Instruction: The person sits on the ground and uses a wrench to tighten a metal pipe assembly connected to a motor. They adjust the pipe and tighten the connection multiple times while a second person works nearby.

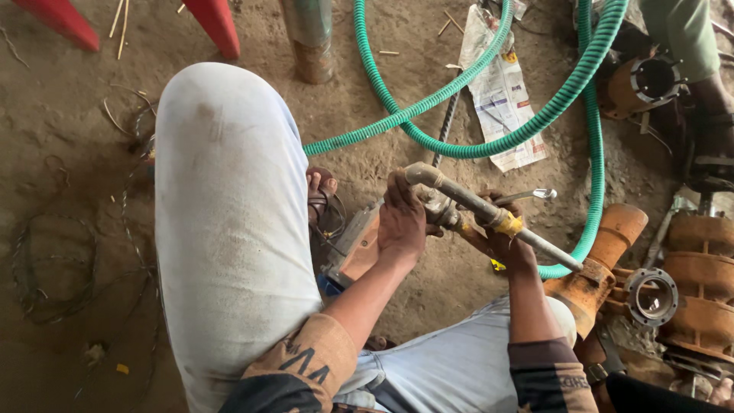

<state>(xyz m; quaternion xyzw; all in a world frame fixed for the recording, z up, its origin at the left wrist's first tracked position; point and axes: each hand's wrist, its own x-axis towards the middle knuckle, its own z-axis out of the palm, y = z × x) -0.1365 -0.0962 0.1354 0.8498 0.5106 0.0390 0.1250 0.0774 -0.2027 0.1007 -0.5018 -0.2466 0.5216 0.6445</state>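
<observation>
Left hand [401, 218] grips the elbow end of the metal pipe [489, 218]; right hand [501, 237] clasps its yellow-taped middle, at 4 o'clock. Rigid, probably heavy; hold near joints.

Green hose [489, 145] and orange pump parts [596, 275] crowd the right; bare dirt floor [76, 191] lies open left.

You have a green ribbed hose [459, 145] looping over the dirt floor [69, 153] ahead of you, crossing a crumpled printed paper [501, 99]. Two red legs [214, 23] stand top left, tangled wire [46, 268] lies at your left, and rusty orange pump housings [699, 283] sit on your right
</observation>
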